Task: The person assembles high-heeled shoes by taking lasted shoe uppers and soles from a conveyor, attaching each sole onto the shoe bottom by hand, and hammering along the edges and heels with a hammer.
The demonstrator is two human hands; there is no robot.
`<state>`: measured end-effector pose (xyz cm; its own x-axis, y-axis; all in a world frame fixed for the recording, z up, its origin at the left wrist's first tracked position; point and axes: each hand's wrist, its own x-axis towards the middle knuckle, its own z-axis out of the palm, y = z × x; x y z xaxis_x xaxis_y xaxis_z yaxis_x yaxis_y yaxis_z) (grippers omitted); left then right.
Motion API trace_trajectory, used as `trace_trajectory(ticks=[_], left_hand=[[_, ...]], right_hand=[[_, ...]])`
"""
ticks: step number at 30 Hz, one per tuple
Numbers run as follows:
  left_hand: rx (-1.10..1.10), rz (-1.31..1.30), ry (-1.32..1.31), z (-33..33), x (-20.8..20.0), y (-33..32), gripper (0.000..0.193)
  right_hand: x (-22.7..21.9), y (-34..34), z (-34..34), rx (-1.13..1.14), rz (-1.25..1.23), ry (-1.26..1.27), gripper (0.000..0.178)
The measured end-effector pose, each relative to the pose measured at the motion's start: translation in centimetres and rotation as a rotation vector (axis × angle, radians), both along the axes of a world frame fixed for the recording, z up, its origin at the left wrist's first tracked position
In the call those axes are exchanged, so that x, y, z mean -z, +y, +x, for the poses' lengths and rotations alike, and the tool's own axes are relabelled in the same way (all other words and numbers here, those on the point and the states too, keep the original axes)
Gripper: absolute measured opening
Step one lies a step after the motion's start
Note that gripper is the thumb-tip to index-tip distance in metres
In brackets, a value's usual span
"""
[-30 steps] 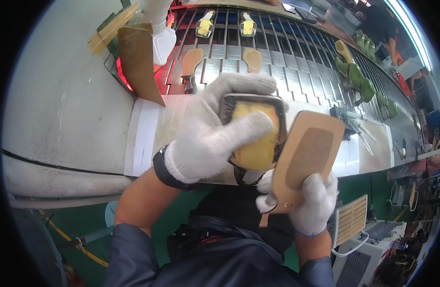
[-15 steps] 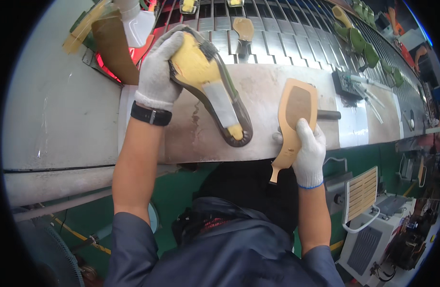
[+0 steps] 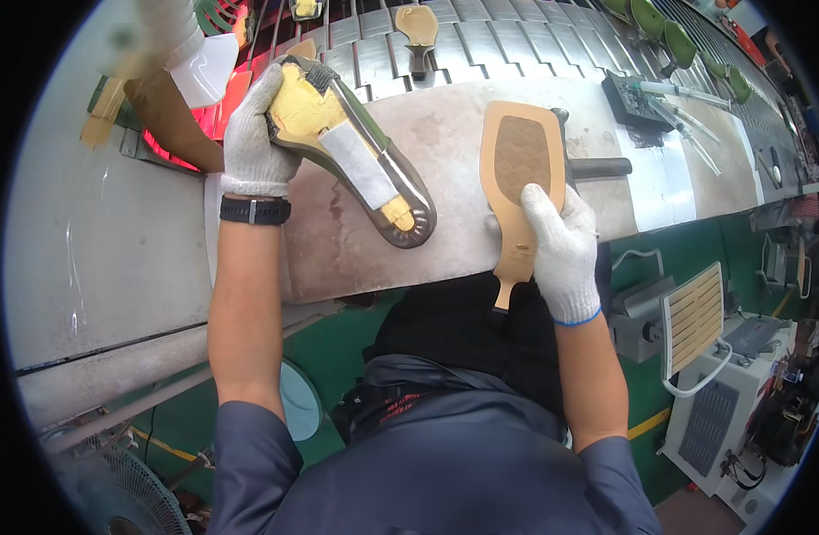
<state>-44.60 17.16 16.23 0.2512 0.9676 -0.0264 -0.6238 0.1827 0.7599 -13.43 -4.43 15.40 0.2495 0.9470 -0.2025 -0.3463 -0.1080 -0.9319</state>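
My left hand [image 3: 255,134], in a white knit glove, grips a dark shoe upper [image 3: 409,192] by its toe end. It is held bottom up over the bench, heel toward me. Yellow material and a pale grey strip [image 3: 360,166] show on its underside. Gloved too, my right hand [image 3: 563,241] pinches a tan shoe sole [image 3: 516,227] near its narrow heel end, thumb on the face I see. A brown textured patch [image 3: 522,152] covers its wide forepart. The two pieces are apart. Behind the sole lies a hammer [image 3: 601,168], its head partly hidden.
The worn bench [image 3: 463,254] runs before me. Beyond it is a slatted metal conveyor [image 3: 481,49] carrying another tan sole [image 3: 417,25] and green shoe parts [image 3: 679,43]. Syringes [image 3: 686,92] rest at a black block [image 3: 637,109] on the right. A white duct nozzle [image 3: 204,71] stands by red glowing light.
The view has shifted, and bench and conveyor sit higher in it. The sole now stands straighter, its face more toward me. Both hands keep their holds.
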Motion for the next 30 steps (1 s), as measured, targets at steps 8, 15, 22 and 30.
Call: trace_trajectory(ticks=[8,15,22,30], left_hand=[[-0.151,0.429,0.256,5.1,-7.1,-8.1,0.043],[0.042,0.408,0.255,7.6,-11.0,-14.6,0.047],[0.205,0.335,0.292,7.2,-11.8,-15.5,0.078],[0.266,0.592,0.226,6.9,-10.2,-15.5,0.079]], right_hand=[[-5.7,-3.5,-1.6,-0.153,0.064,0.096,0.045],[-13.0,-5.2,-3.8,-0.452,0.084,-0.135,0.036],[-12.4,-4.2,-4.9,-0.419,0.027,-0.201,0.032],[-12.6,-4.3,-4.9,-0.411,0.079,-0.319,0.035]])
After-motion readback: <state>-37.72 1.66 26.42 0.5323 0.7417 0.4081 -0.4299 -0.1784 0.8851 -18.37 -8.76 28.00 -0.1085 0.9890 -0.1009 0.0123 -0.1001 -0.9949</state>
